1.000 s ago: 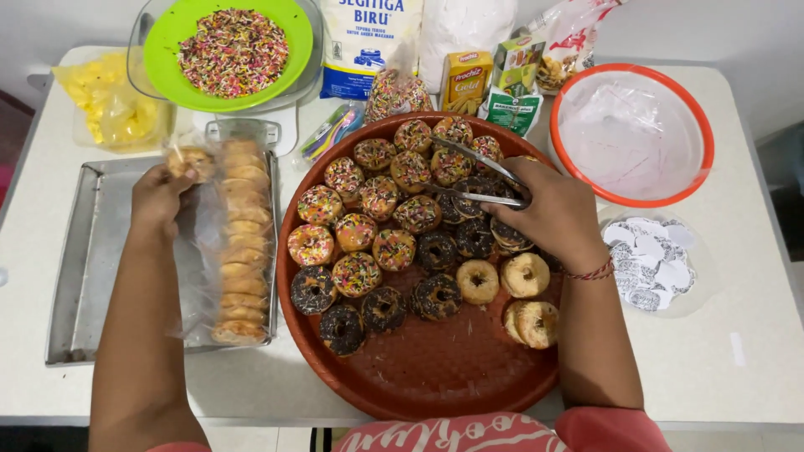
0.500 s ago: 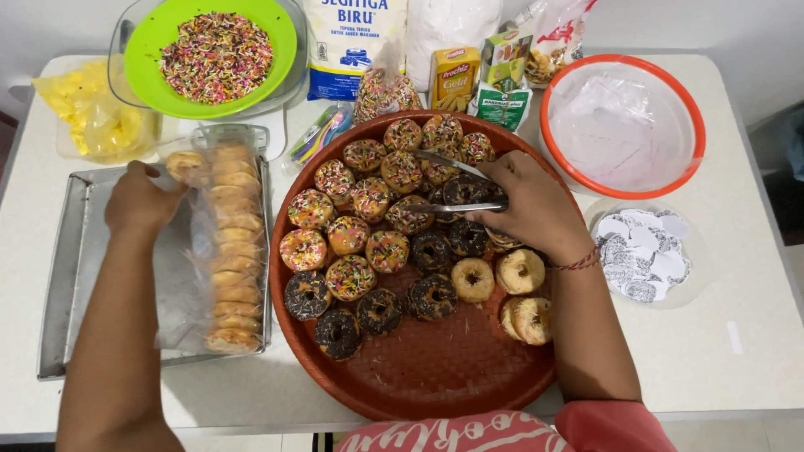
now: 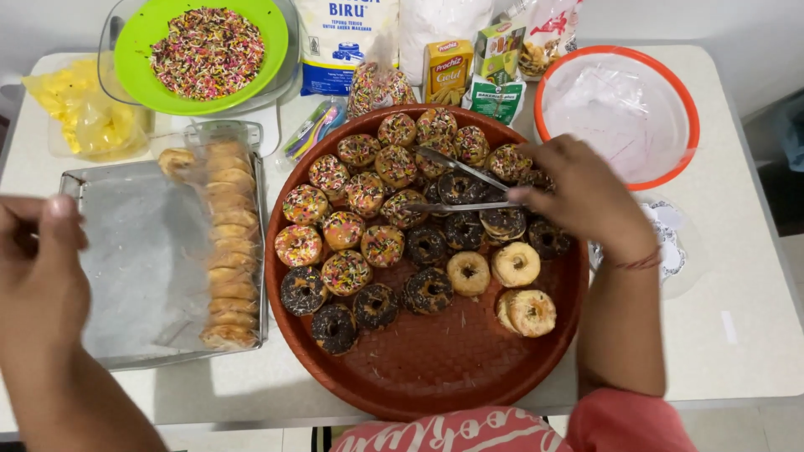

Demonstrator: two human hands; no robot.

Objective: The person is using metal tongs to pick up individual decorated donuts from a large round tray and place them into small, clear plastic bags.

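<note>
Two hands were what I watched over a white table (image 3: 737, 335). The big round red tray (image 3: 452, 368) sat at its middle, its upper half crowded with doughnuts: sprinkled ones (image 3: 345, 272) on the left, chocolate ones (image 3: 429, 290) through the middle, and a few plain ones (image 3: 516, 264) lower right. Left of it lay a metal baking tray (image 3: 142, 259), lined with paper, with a column of plain doughnuts (image 3: 228, 243) along its right edge under clear plastic. Behind were a green bowl of sprinkles (image 3: 205, 52) and an orange-rimmed basin (image 3: 624, 113).

My right hand (image 3: 586, 197) was curled around metal tongs (image 3: 461, 186), fingers pressed on the handle end; the two arms stood apart, their tips over the chocolate doughnuts at the tray's upper middle. I could not tell whether they touched one.

My left hand (image 3: 38, 268) hung at the frame's left edge beside the baking tray, fingers loosely bent toward the thumb, holding nothing that I could see.
</note>
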